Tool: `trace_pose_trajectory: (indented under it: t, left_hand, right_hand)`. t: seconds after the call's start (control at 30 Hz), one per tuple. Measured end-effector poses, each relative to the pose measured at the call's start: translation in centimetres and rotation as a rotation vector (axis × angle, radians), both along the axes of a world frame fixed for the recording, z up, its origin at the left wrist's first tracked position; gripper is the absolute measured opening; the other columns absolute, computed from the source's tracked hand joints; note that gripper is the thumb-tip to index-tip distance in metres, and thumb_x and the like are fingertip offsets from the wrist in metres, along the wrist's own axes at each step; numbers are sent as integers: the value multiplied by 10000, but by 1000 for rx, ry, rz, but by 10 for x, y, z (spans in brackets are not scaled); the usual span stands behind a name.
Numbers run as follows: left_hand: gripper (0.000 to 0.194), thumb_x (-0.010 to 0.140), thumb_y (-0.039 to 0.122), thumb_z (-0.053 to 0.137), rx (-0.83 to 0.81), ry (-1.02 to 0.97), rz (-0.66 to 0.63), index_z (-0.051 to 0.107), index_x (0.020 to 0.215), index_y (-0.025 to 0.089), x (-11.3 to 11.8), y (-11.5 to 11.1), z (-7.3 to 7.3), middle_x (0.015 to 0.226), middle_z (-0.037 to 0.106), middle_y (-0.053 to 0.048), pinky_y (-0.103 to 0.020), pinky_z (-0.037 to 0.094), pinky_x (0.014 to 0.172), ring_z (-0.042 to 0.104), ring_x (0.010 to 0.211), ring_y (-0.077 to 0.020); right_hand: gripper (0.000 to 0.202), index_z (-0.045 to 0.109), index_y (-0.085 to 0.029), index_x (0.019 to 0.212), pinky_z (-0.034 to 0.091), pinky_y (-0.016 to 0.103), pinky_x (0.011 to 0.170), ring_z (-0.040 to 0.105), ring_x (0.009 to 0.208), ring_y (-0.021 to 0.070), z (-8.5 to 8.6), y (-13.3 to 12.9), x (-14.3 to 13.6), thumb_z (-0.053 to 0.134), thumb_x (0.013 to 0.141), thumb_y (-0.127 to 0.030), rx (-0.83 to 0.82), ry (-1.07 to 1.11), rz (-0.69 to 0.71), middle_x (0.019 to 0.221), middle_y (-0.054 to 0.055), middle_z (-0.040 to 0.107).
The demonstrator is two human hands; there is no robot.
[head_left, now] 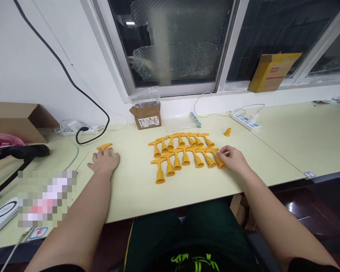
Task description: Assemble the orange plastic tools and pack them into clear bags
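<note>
Resting on the pale yellow-green, flat-topped bench [133, 189], your left hand [103, 163] has its fingers spread, the tips at an orange-yellow, T-handled plastic piece [104, 146]; whether they grip it, I cannot tell. Your right hand [234, 158] is half curled, thumb and forefinger close together at the orange-yellow, bell-ended plastic piece [220, 162] ending the row nearer the bench's front edge; a firm pinch cannot be made out. Your hands are well apart, with two rows of similar pieces [186, 158] between them.
</note>
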State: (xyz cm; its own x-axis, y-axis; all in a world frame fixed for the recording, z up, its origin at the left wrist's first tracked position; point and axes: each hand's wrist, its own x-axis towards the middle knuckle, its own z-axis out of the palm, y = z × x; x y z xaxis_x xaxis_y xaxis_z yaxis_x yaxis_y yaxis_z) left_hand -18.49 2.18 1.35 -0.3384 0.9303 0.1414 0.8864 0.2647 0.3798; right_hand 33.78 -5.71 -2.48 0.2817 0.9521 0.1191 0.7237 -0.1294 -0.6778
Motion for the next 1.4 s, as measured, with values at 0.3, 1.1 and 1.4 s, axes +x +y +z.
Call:
trace_pose_trajectory:
  t: [0.3,1.1,1.4]
  left_hand:
    - [367,914,282,509,50,113,32,588,1254,170,-24,33,-23,1285,656,-209,-536,474,968,578,1230,-412]
    - [554,627,110,843,142,-1669,-390,484,1020,260,141,27,13,775,674,46,-164,454,586,651,648,-89]
    - [334,726,168,747,133,-1775,-356,431,821,220,132,27,-3,989,749,-60,-258,574,750,711,772,-134]
  right_hand:
    - [695,507,-182,1388,384,526,1122,469,1301,358,-20,86,61,659,749,-408,403,-120,-261,1328,186,460]
    - [439,533,-242,1207,496,423,876,609,871,232,-35,119,78,632,784,-310,314,45,-324,939,40,606]
    - [383,551,-226,1075,541,345,764,634,824,172,-25,117,88,670,725,-328,554,342,-543,1032,26,626]
